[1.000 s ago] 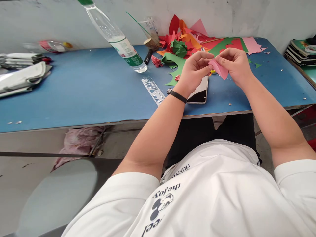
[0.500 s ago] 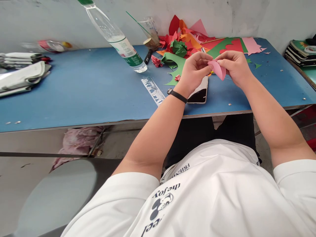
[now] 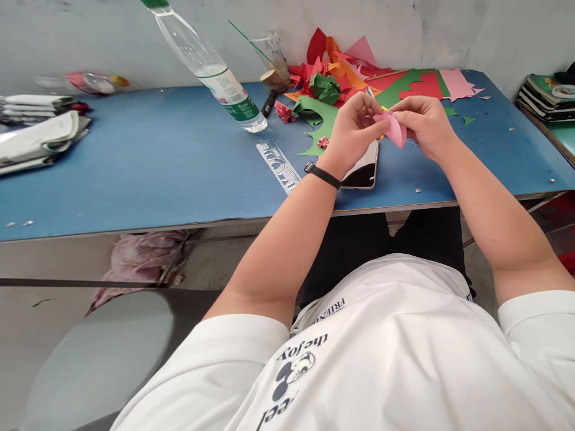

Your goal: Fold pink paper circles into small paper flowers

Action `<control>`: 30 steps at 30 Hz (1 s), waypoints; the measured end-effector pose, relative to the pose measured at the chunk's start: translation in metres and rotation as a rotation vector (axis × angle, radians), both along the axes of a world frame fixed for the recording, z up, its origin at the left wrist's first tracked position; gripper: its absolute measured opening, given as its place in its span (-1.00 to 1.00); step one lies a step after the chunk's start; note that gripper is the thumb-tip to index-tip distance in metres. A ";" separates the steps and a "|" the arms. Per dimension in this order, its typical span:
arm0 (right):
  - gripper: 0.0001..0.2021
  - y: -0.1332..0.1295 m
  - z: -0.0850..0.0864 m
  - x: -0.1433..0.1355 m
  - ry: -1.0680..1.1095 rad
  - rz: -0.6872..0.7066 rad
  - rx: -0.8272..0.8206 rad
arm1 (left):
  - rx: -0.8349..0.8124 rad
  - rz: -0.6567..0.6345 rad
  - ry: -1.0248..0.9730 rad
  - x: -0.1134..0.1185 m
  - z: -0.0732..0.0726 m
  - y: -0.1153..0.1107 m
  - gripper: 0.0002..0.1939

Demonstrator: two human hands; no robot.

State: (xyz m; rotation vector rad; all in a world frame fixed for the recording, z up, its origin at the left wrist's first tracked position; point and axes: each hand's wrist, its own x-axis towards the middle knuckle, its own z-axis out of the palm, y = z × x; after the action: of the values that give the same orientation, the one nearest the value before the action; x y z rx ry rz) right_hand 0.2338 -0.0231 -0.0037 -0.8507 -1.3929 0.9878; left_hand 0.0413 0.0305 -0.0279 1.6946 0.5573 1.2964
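Observation:
A folded piece of pink paper (image 3: 396,131) is pinched between both hands above the right part of the blue table. My left hand (image 3: 357,126) grips its left side with thumb and fingers, and a black band circles that wrist. On the paper's upper right, my right hand (image 3: 424,124) holds with its fingers closed. Beneath my left hand lies a phone (image 3: 363,170), partly covered. A clear stencil ruler (image 3: 278,166) rests left of the phone. Cut green paper (image 3: 321,123) lies just behind my left hand.
A tall water bottle (image 3: 229,90) stands on the blue table (image 3: 171,161). Crumpled red and orange scraps (image 3: 345,66) pile up by the wall. A cup (image 3: 275,57), a black marker (image 3: 269,103), folded newspapers (image 3: 40,140) and stacked books (image 3: 545,96) are around. A grey stool (image 3: 103,359) is below left.
The pink paper has shifted slightly left and down and turned a little between my fingers. My right hand has moved slightly, with its fingers still on the paper.

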 end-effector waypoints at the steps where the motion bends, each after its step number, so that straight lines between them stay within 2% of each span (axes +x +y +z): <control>1: -0.71 0.000 0.000 0.000 -0.005 -0.005 0.007 | -0.005 -0.002 -0.007 0.000 0.000 0.000 -0.26; 9: -0.61 0.006 -0.007 -0.001 0.026 -0.010 0.026 | -0.060 -0.021 -0.021 -0.004 -0.003 -0.001 -0.18; 13: -0.52 0.009 -0.009 0.000 0.022 -0.006 0.017 | -0.056 -0.024 -0.045 -0.004 0.000 -0.005 -0.11; 16: -0.60 0.008 -0.009 0.001 0.040 0.011 0.014 | -0.047 -0.033 -0.048 -0.004 0.002 -0.009 -0.08; 20: -0.81 0.006 -0.009 0.003 0.063 0.045 0.005 | -0.045 -0.029 -0.073 -0.006 0.001 -0.008 -0.14; 25: -0.77 0.009 -0.008 0.002 0.066 0.040 -0.006 | -0.083 -0.048 -0.026 -0.003 0.001 0.000 -0.32; 30: -0.80 0.006 -0.006 0.000 0.072 0.042 -0.008 | -0.050 -0.111 -0.019 0.000 0.006 -0.002 -0.45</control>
State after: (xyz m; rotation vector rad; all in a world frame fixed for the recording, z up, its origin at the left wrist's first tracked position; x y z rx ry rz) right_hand 0.2337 -0.0176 -0.0097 -0.7868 -1.3510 1.0470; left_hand 0.0410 0.0282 -0.0218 1.6469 0.4742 1.2090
